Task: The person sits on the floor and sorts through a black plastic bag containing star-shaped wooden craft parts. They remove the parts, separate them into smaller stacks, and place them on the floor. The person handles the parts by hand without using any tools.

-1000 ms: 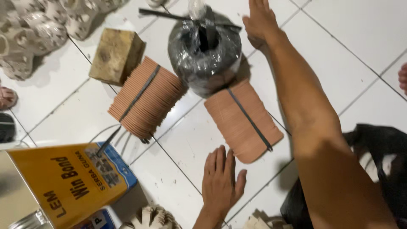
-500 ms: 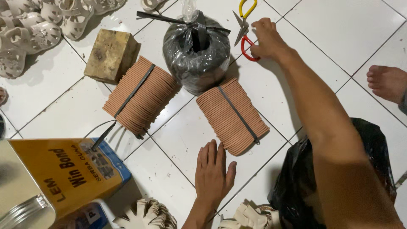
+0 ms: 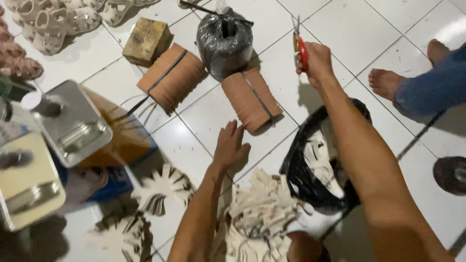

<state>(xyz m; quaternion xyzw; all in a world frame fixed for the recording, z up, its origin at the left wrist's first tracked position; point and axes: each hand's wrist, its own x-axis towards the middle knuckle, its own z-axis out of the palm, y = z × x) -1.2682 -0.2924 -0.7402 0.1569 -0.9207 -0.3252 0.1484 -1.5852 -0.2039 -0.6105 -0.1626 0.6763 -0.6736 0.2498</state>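
Scissors with red handles and thin metal blades [image 3: 299, 44] sit at the upper centre of the frame, gripped in your right hand [image 3: 316, 60], whose fingers are closed round the handles with the blades pointing up. Your left hand [image 3: 230, 145] rests open, palm down with fingers spread, on the white tiled floor [image 3: 340, 24] at mid-frame, just below the strapped bundle of flat brown leather-like pieces [image 3: 251, 98]. Beside that bundle stand a tied black plastic bag [image 3: 224, 41] and a second strapped brown bundle [image 3: 171, 76], and an open black bag holding pale cut-outs [image 3: 318, 160] lies under your right forearm.
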